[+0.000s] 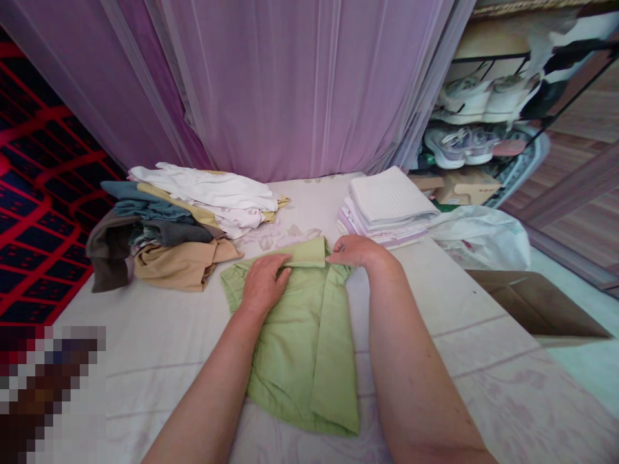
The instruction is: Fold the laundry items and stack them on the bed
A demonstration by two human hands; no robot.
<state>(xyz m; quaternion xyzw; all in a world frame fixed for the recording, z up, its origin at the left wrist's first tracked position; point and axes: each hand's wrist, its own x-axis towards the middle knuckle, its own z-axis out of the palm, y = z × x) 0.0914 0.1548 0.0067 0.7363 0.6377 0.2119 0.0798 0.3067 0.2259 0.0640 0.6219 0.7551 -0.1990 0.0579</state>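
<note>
A light green shirt (304,348) lies flat on the pale bed sheet (159,348), its collar end folded over at the far side. My left hand (264,283) rests on the shirt near the collar, fingers curled on the fold's left end. My right hand (355,250) pinches the fold's right end, beside the shirt's edge. Both forearms reach in from the near edge.
A loose heap of unfolded clothes (174,222), white, teal, grey and tan, lies at the far left. A neat stack of folded white and pale cloths (387,206) sits at the far right. Beyond hang a purple curtain (290,84), a shoe rack (483,129), and a brown box (532,303).
</note>
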